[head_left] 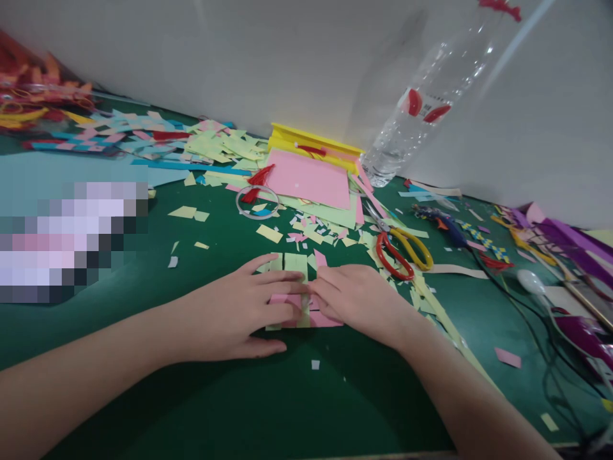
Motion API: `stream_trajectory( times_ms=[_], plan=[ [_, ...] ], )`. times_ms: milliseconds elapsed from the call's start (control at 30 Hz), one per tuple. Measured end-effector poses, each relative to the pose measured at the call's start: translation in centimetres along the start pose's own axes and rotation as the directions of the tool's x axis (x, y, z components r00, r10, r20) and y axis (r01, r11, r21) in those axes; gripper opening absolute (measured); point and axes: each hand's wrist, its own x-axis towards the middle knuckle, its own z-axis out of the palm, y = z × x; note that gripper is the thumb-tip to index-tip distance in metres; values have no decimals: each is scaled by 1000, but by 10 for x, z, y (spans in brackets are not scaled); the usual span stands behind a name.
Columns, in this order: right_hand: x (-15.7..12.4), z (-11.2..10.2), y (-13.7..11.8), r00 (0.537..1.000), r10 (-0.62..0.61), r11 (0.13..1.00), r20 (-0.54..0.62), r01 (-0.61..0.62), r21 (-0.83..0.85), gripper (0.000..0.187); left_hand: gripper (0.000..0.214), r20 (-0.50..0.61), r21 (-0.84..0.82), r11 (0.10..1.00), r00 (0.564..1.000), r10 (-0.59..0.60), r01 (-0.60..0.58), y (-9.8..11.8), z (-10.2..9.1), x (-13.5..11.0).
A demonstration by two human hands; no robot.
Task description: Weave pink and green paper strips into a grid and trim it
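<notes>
A patch of pink and green paper strips [305,315] is laid on the green table [239,409], partly covered by the spread left hand [230,313]. Its right side is touched by the bunched fingers of the right hand [361,297]; whether anything is pinched cannot be told. Scissors [388,229] are set beyond, near a pink sheet [309,182].

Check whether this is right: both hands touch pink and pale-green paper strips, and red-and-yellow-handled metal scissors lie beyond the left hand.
Wrong hand: the head view shows the red-and-yellow-handled metal scissors lying beyond the right hand, not the left hand. Both hands do touch the pink and pale-green paper strips.
</notes>
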Motion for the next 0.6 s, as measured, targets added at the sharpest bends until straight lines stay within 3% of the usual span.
stream_trajectory(
  times_ms=[300, 600],
  plan=[
    [-4, -10, 3, 999, 18, 979, 45, -26, 203, 26, 27, 28, 19, 1000, 1000, -3, 3, 0, 1, 0],
    [-1, -7, 1, 999, -5, 977, 45, -5, 214, 27, 26, 43, 27, 1000, 999, -13, 11, -1, 1, -1]
  ],
)
